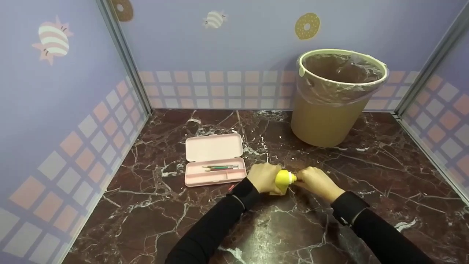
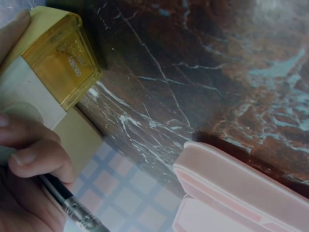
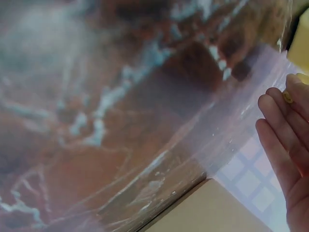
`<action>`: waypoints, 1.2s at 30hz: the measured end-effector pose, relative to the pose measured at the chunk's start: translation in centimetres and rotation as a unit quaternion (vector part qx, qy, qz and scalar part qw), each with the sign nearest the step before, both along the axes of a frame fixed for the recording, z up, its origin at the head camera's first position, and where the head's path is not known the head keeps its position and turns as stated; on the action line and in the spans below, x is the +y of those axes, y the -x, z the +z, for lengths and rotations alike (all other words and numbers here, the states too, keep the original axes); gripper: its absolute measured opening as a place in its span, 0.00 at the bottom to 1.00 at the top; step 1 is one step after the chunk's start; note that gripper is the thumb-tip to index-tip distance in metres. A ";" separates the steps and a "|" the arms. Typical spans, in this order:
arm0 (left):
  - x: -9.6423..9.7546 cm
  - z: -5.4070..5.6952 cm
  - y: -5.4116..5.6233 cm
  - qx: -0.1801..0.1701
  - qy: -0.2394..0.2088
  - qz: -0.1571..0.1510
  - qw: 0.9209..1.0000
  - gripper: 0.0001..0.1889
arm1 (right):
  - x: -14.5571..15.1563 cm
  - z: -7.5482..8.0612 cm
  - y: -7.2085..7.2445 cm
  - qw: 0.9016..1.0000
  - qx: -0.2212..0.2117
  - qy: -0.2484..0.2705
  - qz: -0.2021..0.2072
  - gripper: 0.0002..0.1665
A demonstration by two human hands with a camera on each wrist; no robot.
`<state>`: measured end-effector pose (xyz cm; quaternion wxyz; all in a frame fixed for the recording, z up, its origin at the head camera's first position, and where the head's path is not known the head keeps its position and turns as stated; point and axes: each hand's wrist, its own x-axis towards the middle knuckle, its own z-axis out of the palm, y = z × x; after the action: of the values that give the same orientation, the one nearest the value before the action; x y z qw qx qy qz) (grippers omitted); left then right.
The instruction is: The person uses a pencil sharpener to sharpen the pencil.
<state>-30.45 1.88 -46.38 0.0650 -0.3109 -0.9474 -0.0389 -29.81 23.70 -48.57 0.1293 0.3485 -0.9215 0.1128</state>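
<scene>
My left hand (image 1: 264,178) grips a yellow crank pencil sharpener (image 1: 283,178), with a clear amber shavings drawer (image 2: 67,67) and a white front face visible in the left wrist view. A dark pencil (image 2: 79,212) with a silver ferrule runs out from under the curled left fingers; its other end is hidden by them. On the sharpener's right side, my right hand (image 1: 317,183) pinches the small yellow crank handle (image 3: 288,96). Left of the left hand lies a pink pencil case (image 1: 214,178), lid open, with several pencils (image 1: 221,168) inside.
A beige bin (image 1: 326,121) with a clear plastic liner stands at the back right, against the wall. Patterned panels (image 1: 227,88) enclose the back and both sides of the dark marbled tabletop (image 1: 165,220). A small red bit (image 1: 231,187) shows beside the left cuff.
</scene>
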 end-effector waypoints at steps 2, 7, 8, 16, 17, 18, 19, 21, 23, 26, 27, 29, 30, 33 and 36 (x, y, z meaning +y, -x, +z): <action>0.0 0.0 0.0 0.001 0.001 0.000 1.000 0.33 | 0.0 -0.1 -0.4 1.000 0.000 0.005 0.002 0.15; 0.1 -0.1 0.0 0.001 0.002 0.003 1.000 0.32 | 0.1 -0.5 -1.3 1.000 -0.008 0.017 0.024 0.07; 0.1 -0.1 0.0 0.003 0.002 0.004 1.000 0.32 | 0.2 -0.5 -1.5 0.999 -0.009 0.017 0.030 0.05; 0.2 0.0 0.0 0.013 0.000 0.011 1.000 0.32 | 0.4 -0.1 -3.0 0.998 0.012 0.011 0.065 0.02; 0.2 -0.1 0.0 0.012 0.000 0.010 1.000 0.32 | 0.4 0.0 -3.2 0.998 0.015 0.009 0.065 0.02; 0.2 0.0 -0.1 0.011 -0.001 0.011 1.000 0.31 | 0.4 0.1 -3.5 0.998 0.018 0.009 0.066 0.02; 0.1 0.0 -0.1 0.010 0.000 0.011 1.000 0.31 | 0.4 0.3 -3.8 0.998 0.020 0.010 0.066 0.02; 0.1 0.1 -0.1 0.009 0.000 0.011 1.000 0.30 | 0.4 0.9 -4.4 0.997 0.029 0.010 0.070 0.02; 0.1 0.2 -0.2 0.009 0.000 0.013 1.000 0.30 | 0.4 1.6 -4.9 0.996 0.041 0.015 0.074 0.04; 0.1 0.4 -0.2 0.009 0.000 0.013 1.000 0.30 | 0.5 2.6 -5.3 0.995 0.060 0.019 0.081 0.06; 0.0 0.4 -0.2 0.007 0.000 0.013 1.000 0.30 | 0.5 2.9 -5.4 0.994 0.065 0.019 0.082 0.06; 0.0 0.3 -0.2 0.007 -0.001 0.013 1.000 0.29 | 0.6 3.5 -5.5 0.994 0.074 0.015 0.085 0.07; 0.0 0.3 -0.2 0.006 -0.002 0.013 1.000 0.29 | 0.6 3.9 -5.5 0.993 0.077 0.013 0.085 0.08; 0.1 0.2 -0.1 0.006 -0.002 0.011 1.000 0.28 | 0.7 4.8 -5.3 0.993 0.085 0.009 0.084 0.10; 0.1 0.2 -0.1 0.004 -0.003 0.010 1.000 0.28 | 0.8 5.7 -4.8 0.993 0.088 0.009 0.078 0.10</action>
<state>-30.35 2.00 -46.22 0.0700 -0.3013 -0.9501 -0.0398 -24.98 24.50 -42.84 0.2035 0.4267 -0.8755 0.1003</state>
